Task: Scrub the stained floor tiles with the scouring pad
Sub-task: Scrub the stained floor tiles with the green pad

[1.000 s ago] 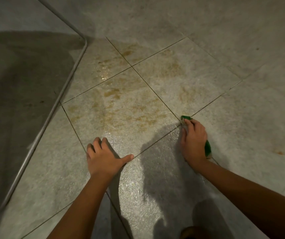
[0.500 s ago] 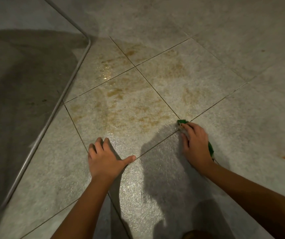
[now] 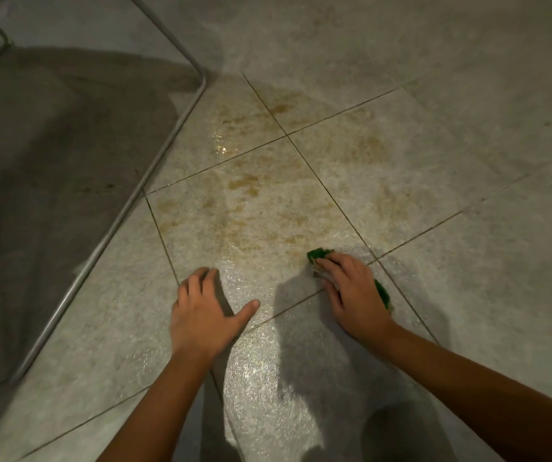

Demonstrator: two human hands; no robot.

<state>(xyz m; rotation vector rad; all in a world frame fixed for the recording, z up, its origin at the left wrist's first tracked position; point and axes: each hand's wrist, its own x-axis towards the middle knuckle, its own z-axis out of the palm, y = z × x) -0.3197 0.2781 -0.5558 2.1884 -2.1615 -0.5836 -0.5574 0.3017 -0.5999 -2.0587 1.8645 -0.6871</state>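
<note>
Pale speckled floor tiles carry brown-orange stains (image 3: 251,208), spread over the tile ahead of me and the tiles beyond it. A green scouring pad (image 3: 318,254) lies on the wet floor near a grout crossing, mostly hidden under my right hand (image 3: 351,291), which holds it with fingers curled over its top. One green end shows past the fingertips, another edge by the wrist. My left hand (image 3: 204,308) rests flat on the tile to the left, fingers spread and thumb out, holding nothing.
A thin metal tube frame (image 3: 154,168) runs diagonally across the floor on the left, bending near the top. Behind it lies a dark grey shaded area (image 3: 41,181). A wet glossy patch (image 3: 221,145) shines on a far tile. My shadow falls between my arms.
My right hand has slid the pad leftward over the grout line onto the stained tile. The left hand stays planted. My view has shifted, so the frame shows more on the left.
</note>
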